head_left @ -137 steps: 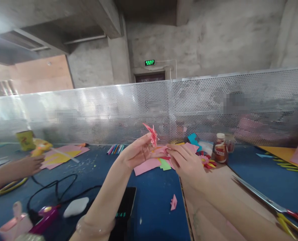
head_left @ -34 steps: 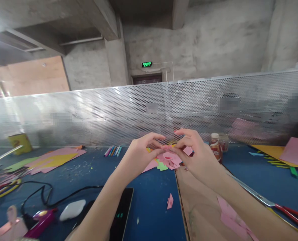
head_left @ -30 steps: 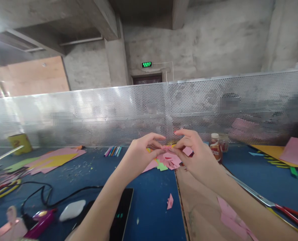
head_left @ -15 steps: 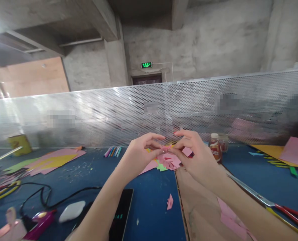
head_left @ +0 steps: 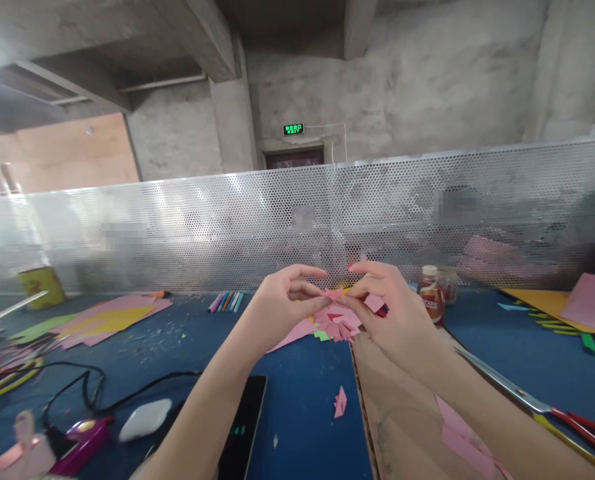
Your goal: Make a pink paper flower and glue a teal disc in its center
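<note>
A small folded piece of pink paper (head_left: 333, 295) is pinched between my two hands at the middle of the view. My left hand (head_left: 290, 293) grips its left end with thumb and fingers, the index finger lifted. On the other end, the thumb and fingers of my right hand (head_left: 385, 300) are closed too. Just below and behind sits a cluster of folded pink paper (head_left: 338, 325), with a bit of green paper (head_left: 321, 335) under it. Nearer to me, a small folded pink scrap (head_left: 340, 403) lies on the blue tabletop (head_left: 307, 427).
Scissors (head_left: 522, 395) with red and yellow handles lie by my right forearm. A brown bottle (head_left: 430, 297) stands behind my right hand. Several markers (head_left: 226, 302), coloured sheets (head_left: 102, 320), a phone (head_left: 242, 427), a white case (head_left: 145, 420) and a black cable (head_left: 127, 398) lie leftward. A perforated metal screen (head_left: 217, 227) borders the back.
Both hands hold nearly the same place and grip. The view has shifted very slightly, and a bit more of the pink sheet beside my left hand shows.
</note>
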Action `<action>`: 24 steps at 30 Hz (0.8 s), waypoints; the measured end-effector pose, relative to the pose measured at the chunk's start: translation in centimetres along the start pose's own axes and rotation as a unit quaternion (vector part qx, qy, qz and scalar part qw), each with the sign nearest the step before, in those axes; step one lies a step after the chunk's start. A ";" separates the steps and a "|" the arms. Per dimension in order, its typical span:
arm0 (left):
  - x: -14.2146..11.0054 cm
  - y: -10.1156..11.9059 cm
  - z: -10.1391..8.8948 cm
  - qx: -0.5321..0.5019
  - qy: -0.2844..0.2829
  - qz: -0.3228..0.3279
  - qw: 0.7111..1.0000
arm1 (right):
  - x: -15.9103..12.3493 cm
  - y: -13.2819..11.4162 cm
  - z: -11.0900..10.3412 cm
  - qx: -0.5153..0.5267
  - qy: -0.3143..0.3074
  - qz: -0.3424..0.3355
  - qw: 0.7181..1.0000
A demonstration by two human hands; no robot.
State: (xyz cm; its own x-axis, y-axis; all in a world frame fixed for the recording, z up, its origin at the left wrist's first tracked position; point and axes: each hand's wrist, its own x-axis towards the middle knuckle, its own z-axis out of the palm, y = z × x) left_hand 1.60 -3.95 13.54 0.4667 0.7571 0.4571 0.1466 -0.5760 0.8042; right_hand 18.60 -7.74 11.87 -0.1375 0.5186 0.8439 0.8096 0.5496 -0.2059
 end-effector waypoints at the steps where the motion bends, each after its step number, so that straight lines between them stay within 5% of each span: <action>1: 0.0 0.0 0.0 0.000 0.000 0.002 1.000 | 0.0 0.0 0.0 -0.001 0.002 -0.002 1.000; 15: -0.3 0.8 0.2 0.040 0.023 0.059 0.997 | -0.2 -0.6 -0.4 0.012 0.053 -0.005 0.999; 24: -0.4 0.6 0.0 0.030 0.020 0.088 0.995 | 0.4 -1.4 -0.9 0.106 0.038 0.089 0.990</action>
State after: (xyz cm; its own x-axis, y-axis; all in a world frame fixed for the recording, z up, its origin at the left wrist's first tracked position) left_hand 1.52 -4.65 13.81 0.4554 0.6531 0.6050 0.1179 -0.7178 0.6862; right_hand 17.97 -8.87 12.96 0.0466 0.5724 0.8187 0.6776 0.5840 -0.4469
